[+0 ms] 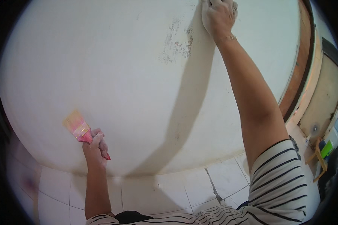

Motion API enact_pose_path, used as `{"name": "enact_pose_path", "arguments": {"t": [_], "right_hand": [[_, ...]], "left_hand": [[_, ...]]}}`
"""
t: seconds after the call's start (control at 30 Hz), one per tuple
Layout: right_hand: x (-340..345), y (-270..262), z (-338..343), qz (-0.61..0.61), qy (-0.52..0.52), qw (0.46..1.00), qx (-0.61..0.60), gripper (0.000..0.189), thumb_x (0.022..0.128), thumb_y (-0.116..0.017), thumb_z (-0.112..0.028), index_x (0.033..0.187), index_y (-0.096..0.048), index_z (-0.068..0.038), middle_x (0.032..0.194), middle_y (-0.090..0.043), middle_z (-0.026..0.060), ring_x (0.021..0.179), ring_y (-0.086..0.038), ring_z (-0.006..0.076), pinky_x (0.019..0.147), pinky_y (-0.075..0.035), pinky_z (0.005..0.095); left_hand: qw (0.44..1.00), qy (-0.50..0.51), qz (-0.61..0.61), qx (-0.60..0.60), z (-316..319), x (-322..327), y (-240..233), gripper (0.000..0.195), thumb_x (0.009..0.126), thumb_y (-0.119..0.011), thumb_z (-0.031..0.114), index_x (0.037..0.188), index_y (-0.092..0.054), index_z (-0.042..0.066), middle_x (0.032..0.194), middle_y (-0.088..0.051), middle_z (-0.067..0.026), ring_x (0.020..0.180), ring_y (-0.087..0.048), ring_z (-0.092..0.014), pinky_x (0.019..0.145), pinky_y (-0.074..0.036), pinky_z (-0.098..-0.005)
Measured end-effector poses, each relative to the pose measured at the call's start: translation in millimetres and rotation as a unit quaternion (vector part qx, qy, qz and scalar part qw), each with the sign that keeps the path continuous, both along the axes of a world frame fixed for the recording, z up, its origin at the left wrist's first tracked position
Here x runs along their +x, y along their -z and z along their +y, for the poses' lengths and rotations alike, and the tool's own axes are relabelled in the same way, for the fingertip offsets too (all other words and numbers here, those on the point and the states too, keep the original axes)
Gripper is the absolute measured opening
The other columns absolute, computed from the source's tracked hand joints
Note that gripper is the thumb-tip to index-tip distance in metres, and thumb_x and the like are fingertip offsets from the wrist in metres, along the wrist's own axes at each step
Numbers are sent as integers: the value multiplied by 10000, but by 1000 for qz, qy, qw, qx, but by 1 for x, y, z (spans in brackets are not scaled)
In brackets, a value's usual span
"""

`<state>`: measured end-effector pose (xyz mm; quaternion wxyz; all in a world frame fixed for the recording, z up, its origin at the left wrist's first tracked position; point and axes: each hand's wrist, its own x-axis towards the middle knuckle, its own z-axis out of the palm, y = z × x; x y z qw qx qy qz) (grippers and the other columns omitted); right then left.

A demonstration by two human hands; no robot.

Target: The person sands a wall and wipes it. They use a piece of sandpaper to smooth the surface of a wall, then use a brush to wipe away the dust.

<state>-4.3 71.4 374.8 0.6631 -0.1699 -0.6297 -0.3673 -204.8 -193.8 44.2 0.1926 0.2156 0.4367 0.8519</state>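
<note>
My left hand [97, 142] is closed round the red handle of a flat paintbrush [80, 129], whose pale bristles point up and to the left in front of the white wall [124, 70]. High on the same wall, at the top edge of the view, is my right hand [219, 17], dusted with white powder, fingers bent against the surface. Whether it holds anything cannot be told, as the fingertips are partly cut off. Left of this hand, a patch of dark, flaked spots [176, 45] marks the wall. My right arm casts a long shadow down it.
White floor tiles [146, 197], one with a dark crack [212, 185], meet the wall's foot. A brown wooden frame [295, 70] edges the wall at right. Beyond it are a tan door [321, 95], a small fan [314, 129] and a wooden stand [317, 157] near a green object [326, 149].
</note>
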Motion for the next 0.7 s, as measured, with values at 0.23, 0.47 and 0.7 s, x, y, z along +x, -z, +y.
{"name": "enact_pose_path", "arguments": {"t": [0.23,0.47,0.7], "right_hand": [[8,198,14,-78,-46,996,-14,100,802,-585,-148,825,-604,-53,746,-507,111,715,-463,274,712,-366,373],[-6,27,39,82,-3,994,77,104,814,-527,-153,807,-581,-64,742,-503,143,748,-474,322,708,-379,407],[-48,77,-1,-72,-27,991,106,167,784,-593,-220,681,-538,-102,765,-515,122,777,-503,293,729,-387,399]], "left_hand": [[997,-71,-19,20,-9,-16,2,209,772,-560,60,955,-505,-23,684,-478,-37,391,-339,-54,307,-264,-198],[998,-56,-34,12,-1,-16,15,193,769,-562,53,939,-503,-15,675,-467,-27,409,-357,-50,304,-272,-194],[998,-56,-26,22,-9,-26,16,182,766,-564,43,924,-498,-16,721,-476,-42,402,-353,-49,290,-258,-188]]}}
